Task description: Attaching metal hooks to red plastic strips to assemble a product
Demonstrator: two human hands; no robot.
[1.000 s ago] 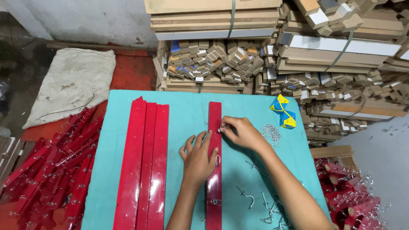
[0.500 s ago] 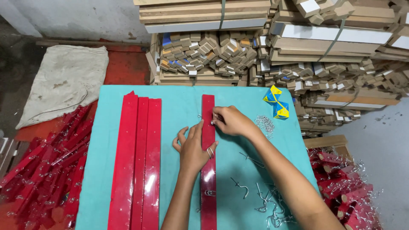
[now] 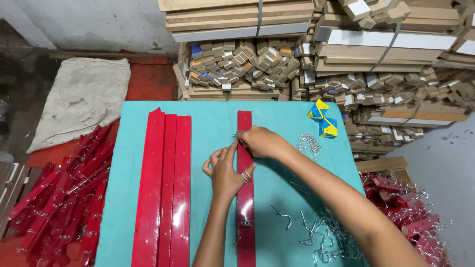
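Observation:
A long red strip (image 3: pixel 244 212) lies lengthwise down the middle of a turquoise table (image 3: pixel 213 121). My left hand (image 3: pixel 226 173) rests flat on the strip, pressing it down, fingers spread. My right hand (image 3: pixel 260 141) is just beyond it, fingers pinched on a small metal piece (image 3: pixel 236 135) at the strip's left edge near its far end. What the piece is I cannot make out. A metal ring sits on the strip by my left thumb.
Three red strips (image 3: pixel 166 188) lie side by side at the left of the table. Metal hooks (image 3: pixel 326 237) lie near right, small chain links (image 3: pixel 309 144) and blue-yellow packets (image 3: pixel 322 118) far right. Red strips heap on the floor (image 3: pixel 54 198). Stacked wood pieces (image 3: pixel 316 54) stand behind.
The view has shifted slightly. Both hands stay on the red strip in much the same place, the right hand still working at its left edge.

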